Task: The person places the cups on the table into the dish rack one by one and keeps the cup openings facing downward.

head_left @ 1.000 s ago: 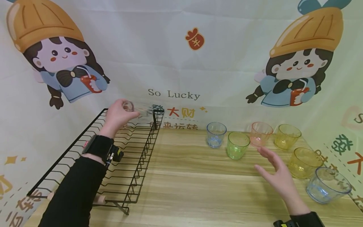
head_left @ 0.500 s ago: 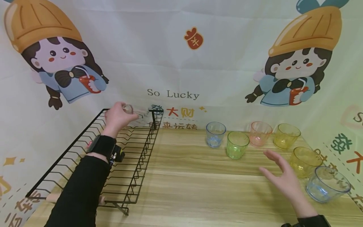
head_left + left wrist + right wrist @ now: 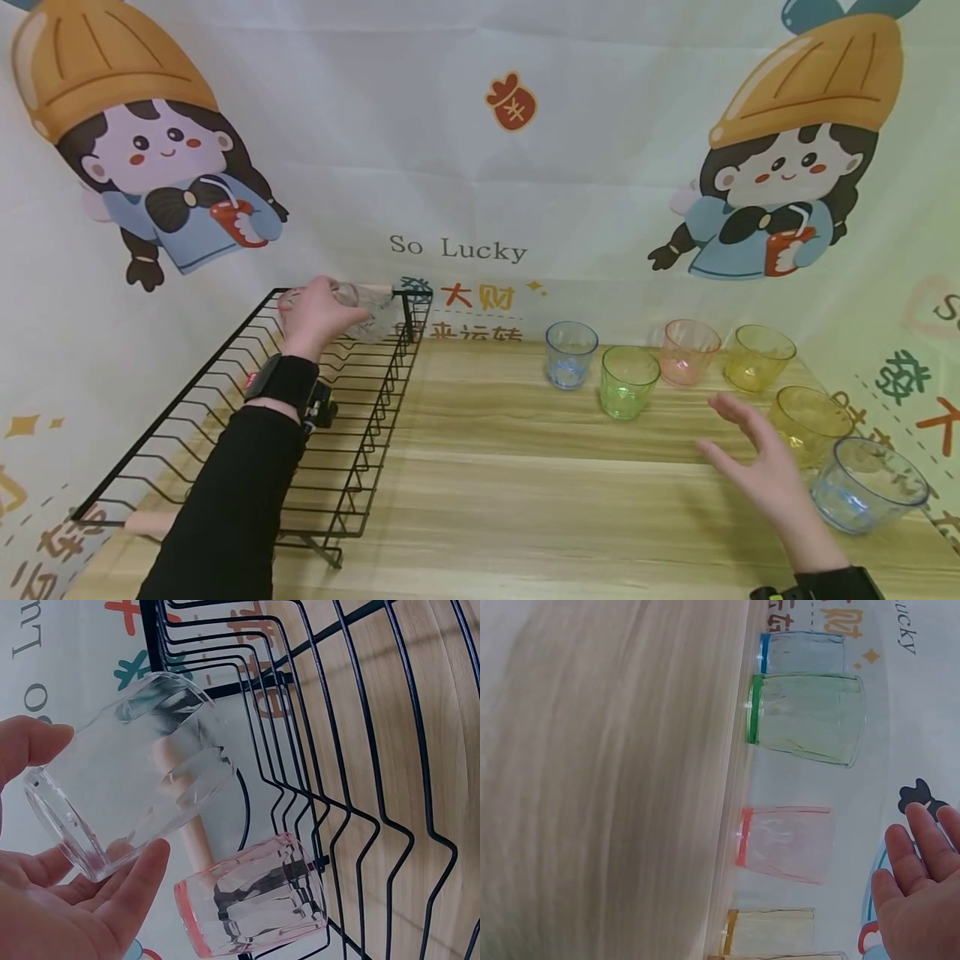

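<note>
clear cup (image 3: 127, 780): glossy, glass-like; rack (image 3: 179, 400): smooth metal wire; tabletop (image 3: 525, 500): smooth wood grain; backdrop (image 3: 480, 204): matt cloth

Matte black long sleeve (image 3: 232, 500), plain, below left hand (image 3: 321, 312). Between left hand and sleeve: wide black wristband (image 3: 296, 381), narrow gap, then cuff. Boxy black wrist camera (image 3: 322, 406) on band, right below left hand. Far right of left hand: black right cuff or strap (image 3: 840, 583), black device (image 3: 783, 594) with yellow mark (image 3: 765, 592).
</note>
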{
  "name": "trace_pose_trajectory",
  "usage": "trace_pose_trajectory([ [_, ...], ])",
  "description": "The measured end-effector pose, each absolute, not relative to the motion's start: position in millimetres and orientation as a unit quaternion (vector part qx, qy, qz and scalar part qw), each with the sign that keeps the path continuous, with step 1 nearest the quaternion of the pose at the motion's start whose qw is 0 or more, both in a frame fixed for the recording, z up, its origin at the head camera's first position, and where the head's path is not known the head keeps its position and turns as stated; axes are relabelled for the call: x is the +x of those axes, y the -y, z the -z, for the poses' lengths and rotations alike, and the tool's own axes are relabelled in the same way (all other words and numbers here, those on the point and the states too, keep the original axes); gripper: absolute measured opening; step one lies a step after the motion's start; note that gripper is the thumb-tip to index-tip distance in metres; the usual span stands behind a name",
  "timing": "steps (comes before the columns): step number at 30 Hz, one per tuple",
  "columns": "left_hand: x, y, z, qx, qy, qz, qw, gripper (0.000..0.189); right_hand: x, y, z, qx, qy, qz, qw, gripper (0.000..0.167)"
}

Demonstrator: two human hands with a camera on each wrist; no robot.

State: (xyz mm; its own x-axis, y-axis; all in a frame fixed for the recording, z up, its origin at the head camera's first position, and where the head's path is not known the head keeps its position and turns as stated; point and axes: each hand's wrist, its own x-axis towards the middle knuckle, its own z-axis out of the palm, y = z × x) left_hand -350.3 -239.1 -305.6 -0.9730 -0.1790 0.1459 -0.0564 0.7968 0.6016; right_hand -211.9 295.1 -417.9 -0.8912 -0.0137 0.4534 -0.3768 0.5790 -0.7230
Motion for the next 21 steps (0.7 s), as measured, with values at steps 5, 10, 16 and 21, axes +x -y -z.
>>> trace_pose_trajectory([
  [5,-355.6,238.2,309.3,0.058,0.946,0.305,0.093,0.077,-213.1,-295.7,417.9,0.113,0.866,-0.443,0.205,0.064],
  [10,-358.0,237.1,312.8,0.048,0.949,0.300,0.088,0.073,-216.5,-297.4,417.5,0.116,0.867,-0.441,0.202,0.064],
  [16,-362.0,241.5,318.3,0.048,0.960,0.260,0.091,0.065,-218.3,-298.7,417.9,0.126,0.864,-0.442,0.207,0.064],
  [21,-364.1,241.7,320.5,0.049,0.963,0.252,0.081,0.071,-221.2,-300.9,413.9,0.147,0.876,-0.408,0.214,0.067],
])
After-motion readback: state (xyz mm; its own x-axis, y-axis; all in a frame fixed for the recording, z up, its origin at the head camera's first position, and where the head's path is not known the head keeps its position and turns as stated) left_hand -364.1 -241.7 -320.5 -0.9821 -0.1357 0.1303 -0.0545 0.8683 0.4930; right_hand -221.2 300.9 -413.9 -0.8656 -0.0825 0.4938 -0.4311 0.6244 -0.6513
